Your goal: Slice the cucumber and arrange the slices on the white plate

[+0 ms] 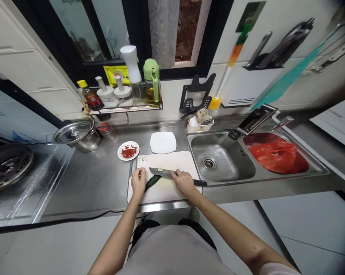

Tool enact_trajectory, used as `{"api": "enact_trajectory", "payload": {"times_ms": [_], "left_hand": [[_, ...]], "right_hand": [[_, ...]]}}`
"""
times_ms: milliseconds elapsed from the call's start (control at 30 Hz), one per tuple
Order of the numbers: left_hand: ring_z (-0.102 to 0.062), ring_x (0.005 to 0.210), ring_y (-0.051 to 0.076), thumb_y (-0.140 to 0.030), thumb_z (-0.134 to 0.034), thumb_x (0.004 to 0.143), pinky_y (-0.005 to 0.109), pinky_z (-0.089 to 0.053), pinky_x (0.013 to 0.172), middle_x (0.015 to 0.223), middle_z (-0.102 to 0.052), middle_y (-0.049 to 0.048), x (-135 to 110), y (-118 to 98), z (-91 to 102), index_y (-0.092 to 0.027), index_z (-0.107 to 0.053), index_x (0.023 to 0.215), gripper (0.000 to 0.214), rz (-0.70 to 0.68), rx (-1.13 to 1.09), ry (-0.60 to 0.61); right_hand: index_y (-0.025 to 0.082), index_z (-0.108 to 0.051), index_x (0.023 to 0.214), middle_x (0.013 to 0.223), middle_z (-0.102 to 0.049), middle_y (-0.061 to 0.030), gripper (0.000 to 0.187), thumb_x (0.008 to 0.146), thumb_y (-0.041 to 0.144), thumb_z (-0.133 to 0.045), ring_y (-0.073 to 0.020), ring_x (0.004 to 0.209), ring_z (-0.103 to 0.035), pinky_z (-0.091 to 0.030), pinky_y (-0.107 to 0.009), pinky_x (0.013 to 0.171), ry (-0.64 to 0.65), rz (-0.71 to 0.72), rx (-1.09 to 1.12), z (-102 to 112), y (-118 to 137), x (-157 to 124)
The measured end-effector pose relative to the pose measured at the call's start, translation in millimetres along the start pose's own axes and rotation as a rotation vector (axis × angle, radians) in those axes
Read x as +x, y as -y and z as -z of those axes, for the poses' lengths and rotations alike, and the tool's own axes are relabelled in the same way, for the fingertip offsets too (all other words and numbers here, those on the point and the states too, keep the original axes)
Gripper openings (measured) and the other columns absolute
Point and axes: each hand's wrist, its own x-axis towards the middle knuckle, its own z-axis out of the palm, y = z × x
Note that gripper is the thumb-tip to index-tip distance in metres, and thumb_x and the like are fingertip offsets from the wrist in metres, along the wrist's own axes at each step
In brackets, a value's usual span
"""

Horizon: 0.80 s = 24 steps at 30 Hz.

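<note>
My right hand (184, 182) grips a kitchen knife (167, 173), its black handle jutting out to the right below the palm. The blade points left over the cutting board (178, 162), with a pale round cucumber slice (160, 169) on its side. Just beneath the blade lies a dark green cucumber (152, 182), running down toward my left wrist. My left hand (138, 180) is at the board's left side, fingers curled together; whatever they may pinch is hidden. Two or so cucumber slices (143, 159) rest near the board's upper left corner.
Behind the board are a white plate (163, 142) and a small plate of chopped red pieces (128, 151). A steel pot (86, 139) and red-lidded jar (107, 131) stand left. The sink (224, 160) adjoins on the right; a red bag (275, 156) fills its second basin.
</note>
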Motion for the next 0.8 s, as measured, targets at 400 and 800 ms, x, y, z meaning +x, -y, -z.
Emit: {"api": "enact_trajectory", "payload": {"times_ms": [400,800], "left_hand": [[-0.06,0.098,0.022,-0.044,-0.067,0.075,0.037,-0.045,0.093,0.103,-0.068,0.0053,21.2,-35.7,-2.5,-0.025,-0.074,0.09,0.025,-0.197,0.177,0.391],[-0.06,0.066,0.013,-0.031,-0.059,0.078,0.025,-0.049,0.065,0.073,-0.067,0.0023,23.4,-26.4,-19.5,-0.017,-0.069,0.085,0.018,0.041,-0.087,0.239]], "right_hand": [[0.026,-0.049,0.133,0.121,-0.054,-0.0115,0.042,0.094,0.016,-0.035,-0.0192,0.089,-0.05,-0.033,-0.034,0.081,-0.195,0.141,-0.008,2.7,-14.8,-0.1],[0.027,-0.054,0.128,0.115,-0.058,-0.0093,0.043,0.09,0.012,-0.042,-0.0184,0.085,-0.05,-0.033,-0.032,0.077,-0.258,0.127,-0.114,-13.6,-26.1,-2.8]]}}
